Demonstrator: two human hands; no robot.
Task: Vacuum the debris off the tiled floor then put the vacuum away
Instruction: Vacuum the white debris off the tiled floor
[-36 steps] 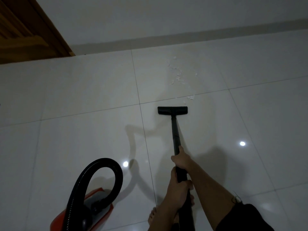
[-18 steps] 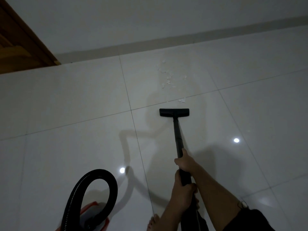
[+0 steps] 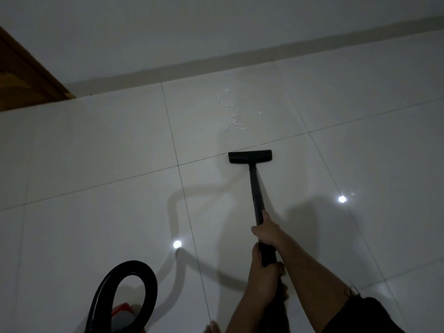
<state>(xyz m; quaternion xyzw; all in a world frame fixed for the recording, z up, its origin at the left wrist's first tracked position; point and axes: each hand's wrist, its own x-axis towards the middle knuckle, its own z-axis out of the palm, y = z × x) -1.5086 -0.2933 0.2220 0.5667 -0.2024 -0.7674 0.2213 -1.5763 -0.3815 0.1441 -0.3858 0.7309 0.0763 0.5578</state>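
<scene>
Pale glossy tiled floor (image 3: 96, 212) fills the dim view, with two bright lamp reflections on it. At its near edge, the toes of a bare foot (image 3: 212, 329) show, and to the left sits a red-orange vacuum body (image 3: 122, 313) with its black ribbed hose (image 3: 144, 280) arching up in a loop. The left hand (image 3: 264, 275) is wrapped around the black wand (image 3: 255, 188) low down. The right hand (image 3: 268, 230), reaching from a dark sleeve (image 3: 365, 316), clamps the wand just ahead of it, thumb laid along the tube. The wand slants forward to the floor head (image 3: 250, 156), which lies flat on the tile just short of a grout line. Past that line, on the next tile and apart from the head, lies the debris (image 3: 231, 109), a scatter of small white flakes. Farther on, a grey skirting strip (image 3: 216, 66) meets the white wall, and a wooden door frame (image 3: 24, 78) stands at the far left corner.
</scene>
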